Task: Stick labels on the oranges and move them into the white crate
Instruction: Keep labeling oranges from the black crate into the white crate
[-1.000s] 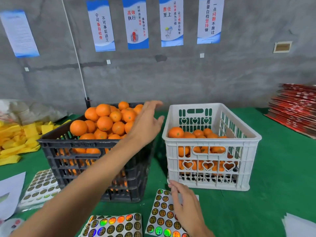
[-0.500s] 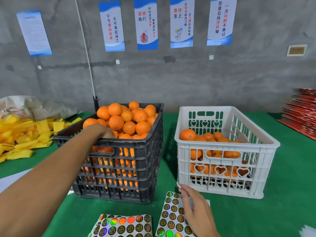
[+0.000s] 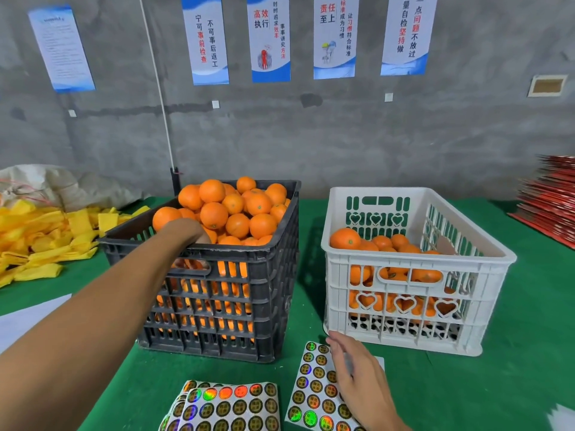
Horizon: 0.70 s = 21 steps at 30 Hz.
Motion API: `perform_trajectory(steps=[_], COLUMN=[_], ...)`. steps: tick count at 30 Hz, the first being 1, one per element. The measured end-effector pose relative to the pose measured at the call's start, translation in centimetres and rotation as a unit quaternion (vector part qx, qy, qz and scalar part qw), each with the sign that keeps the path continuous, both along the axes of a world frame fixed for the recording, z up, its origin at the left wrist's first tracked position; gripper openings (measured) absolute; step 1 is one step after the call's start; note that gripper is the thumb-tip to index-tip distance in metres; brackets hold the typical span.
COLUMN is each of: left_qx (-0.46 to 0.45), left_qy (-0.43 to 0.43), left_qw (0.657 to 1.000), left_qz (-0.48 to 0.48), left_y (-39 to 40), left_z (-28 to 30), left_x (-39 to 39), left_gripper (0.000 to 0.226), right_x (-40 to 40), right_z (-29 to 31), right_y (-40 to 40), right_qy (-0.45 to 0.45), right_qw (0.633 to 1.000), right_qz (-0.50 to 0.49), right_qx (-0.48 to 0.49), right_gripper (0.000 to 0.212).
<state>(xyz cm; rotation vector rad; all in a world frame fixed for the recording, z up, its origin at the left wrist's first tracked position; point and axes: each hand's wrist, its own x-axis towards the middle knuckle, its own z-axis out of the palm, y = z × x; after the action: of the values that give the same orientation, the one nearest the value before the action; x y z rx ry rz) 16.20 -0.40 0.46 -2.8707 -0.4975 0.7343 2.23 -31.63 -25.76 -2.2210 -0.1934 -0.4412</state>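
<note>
Left hand [image 3: 186, 233] deep among round, firm, smooth oranges [image 3: 231, 209] heaped in black crate [image 3: 217, 293] on left, fingers hidden, grip unclear; right hand [image 3: 357, 377] flat on label sheet [image 3: 314, 390] near white crate [image 3: 413, 275]; best cupped around the middle.

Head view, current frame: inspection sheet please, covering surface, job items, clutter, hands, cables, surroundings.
Surface: green cloth table.
Job's things: black crate heaped with oranges; white crate partly filled; label sheets at the near edge.
Clutter: yellow strips, white sack, red stack, white paper.
Hands: left hand reaches among the oranges, grip hidden; right hand rests flat on a label sheet.
Cables: white cord on the wall.
Surroundings: concrete wall with posters.
</note>
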Motion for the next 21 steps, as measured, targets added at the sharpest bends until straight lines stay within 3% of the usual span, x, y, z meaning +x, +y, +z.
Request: perform_trajectory(steps=[6, 15, 18, 20, 21], left_qx=[0.005, -0.014, -0.113, -0.236, -0.305], left_qy=[-0.078, -0.093, -0.111, -0.211, -0.288], left_qw=[0.997, 0.995, 0.983, 0.940, 0.898], left_qz=[-0.001, -0.030, -0.091, -0.129, -0.135], left_y=[-0.3, -0.3, 0.1, 0.1, -0.3], left_z=[0.2, 0.4, 0.0, -0.3, -0.4], left_x=[-0.6, -1.4, -0.9, -0.5, -0.8], left_gripper=[0.070, 0.039, 0.016, 0.032, 0.045], right_x=[-0.2, -0.7, -0.7, -0.9, -0.9], right_z=[0.2, 0.9, 0.8, 0.7, 0.7], right_y=[0.0, 0.3, 0.3, 0.3, 0.4], right_qy=[-0.001, 0.010, 0.009, -0.010, -0.034], right_qw=[1.000, 1.000, 0.999, 0.997, 0.993], right_qz=[-0.006, -0.004, -0.007, -0.032, -0.057], right_qx=[-0.009, -0.026, -0.038, -0.068, -0.097], right_gripper=[0.038, 0.038, 0.038, 0.029, 0.023])
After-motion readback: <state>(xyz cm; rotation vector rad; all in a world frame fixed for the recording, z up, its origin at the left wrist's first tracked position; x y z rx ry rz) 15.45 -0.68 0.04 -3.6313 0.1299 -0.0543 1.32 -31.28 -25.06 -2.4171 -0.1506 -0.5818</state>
